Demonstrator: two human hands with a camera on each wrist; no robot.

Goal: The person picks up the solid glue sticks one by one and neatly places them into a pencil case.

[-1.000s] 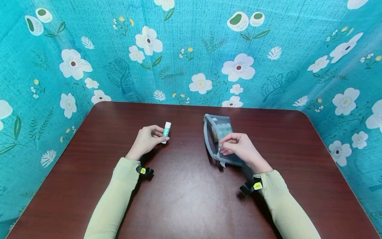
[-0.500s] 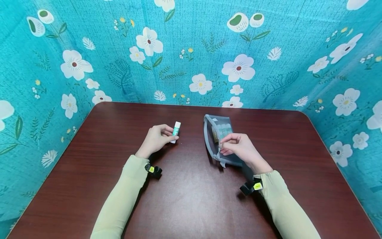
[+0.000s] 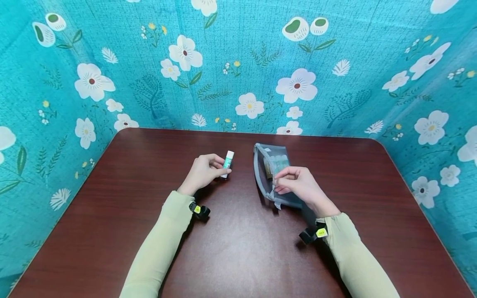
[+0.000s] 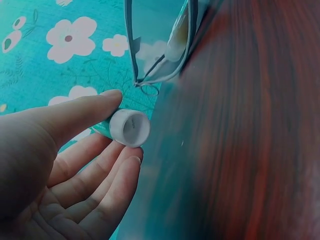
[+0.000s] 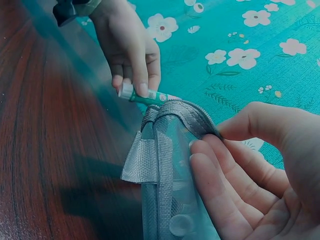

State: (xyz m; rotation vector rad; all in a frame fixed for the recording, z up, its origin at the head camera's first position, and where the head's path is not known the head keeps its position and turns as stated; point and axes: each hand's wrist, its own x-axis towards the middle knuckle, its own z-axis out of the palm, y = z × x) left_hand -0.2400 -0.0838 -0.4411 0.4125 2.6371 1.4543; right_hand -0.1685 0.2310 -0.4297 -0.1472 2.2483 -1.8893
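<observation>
Between thumb and fingers, my left hand pinches a small white-and-green glue stick, held tilted with its white top up, left of the pouch. In the left wrist view the round white end of the glue stick faces the camera. A grey mesh zip pouch lies with its mouth open toward the left. My right hand pinches the pouch's zippered edge between thumb and fingertips. Through the mesh show several pale cylindrical items and a brownish one, partly hidden.
The dark red-brown wooden table carries the pouch. A turquoise flowered cloth hangs behind it and at both sides. Each wrist wears a black camera, such as the left one.
My left hand has moved right with the glue stick, closer to the pouch's open mouth. The right hand and the pouch have stayed in place.
</observation>
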